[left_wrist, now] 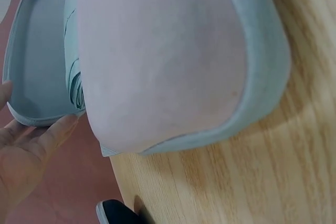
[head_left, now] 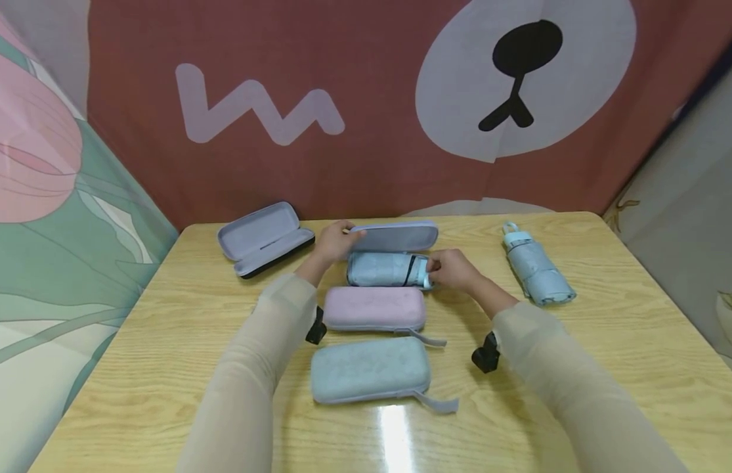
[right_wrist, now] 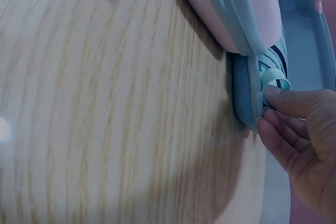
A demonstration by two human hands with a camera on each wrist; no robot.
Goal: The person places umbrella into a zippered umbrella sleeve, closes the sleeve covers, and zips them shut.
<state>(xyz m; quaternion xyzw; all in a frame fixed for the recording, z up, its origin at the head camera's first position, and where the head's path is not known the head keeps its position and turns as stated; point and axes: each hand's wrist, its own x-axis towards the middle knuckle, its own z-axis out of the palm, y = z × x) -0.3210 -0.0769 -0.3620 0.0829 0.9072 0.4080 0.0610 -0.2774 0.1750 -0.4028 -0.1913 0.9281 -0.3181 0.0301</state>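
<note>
At the far middle of the table lies an open umbrella case (head_left: pixel 395 238) with its lid raised. A light blue folding umbrella (head_left: pixel 377 269) lies in it, handle end to the right. My left hand (head_left: pixel 336 242) holds the left end of the lid; in the left wrist view its fingers (left_wrist: pixel 55 132) are against the lid's rim. My right hand (head_left: pixel 457 269) is at the umbrella's handle end. In the right wrist view the thumb (right_wrist: pixel 294 102) presses by the pale strap loop (right_wrist: pixel 275 78), with the other fingers curled at the case's edge.
A closed pink case (head_left: pixel 374 307) and a closed pale blue-green case (head_left: pixel 370 369) lie nearer me, each with a grey strap. Another case (head_left: pixel 259 230) stands open at the back left. A second folded umbrella (head_left: pixel 537 269) lies on the right. A printed curtain (head_left: pixel 366 164) hangs behind the table.
</note>
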